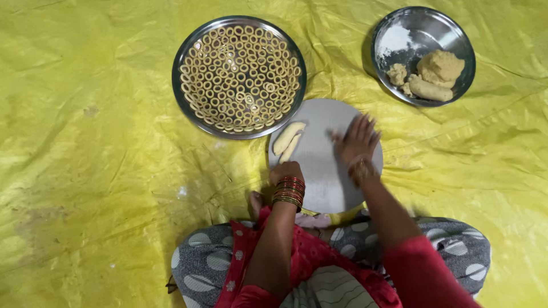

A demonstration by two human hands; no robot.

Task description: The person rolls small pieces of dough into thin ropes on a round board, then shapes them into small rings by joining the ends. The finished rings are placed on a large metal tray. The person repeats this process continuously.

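A round grey board (319, 165) lies on the yellow sheet in front of my crossed legs. Two short pale dough pieces (287, 140) lie side by side at its upper left edge. My right hand (358, 140) is spread flat and blurred on the board's right side; whether dough is under it I cannot tell. My left hand (285, 171) rests curled on the board's near left edge, with red bangles on the wrist, and I see nothing in it.
A steel plate (185, 54) packed with several small dough rings sits behind the board at left. A smaller steel plate (434, 23) at the back right holds dough lumps (438, 68) and some white flour (394, 40). The wrinkled yellow sheet (85, 142) covers the floor.
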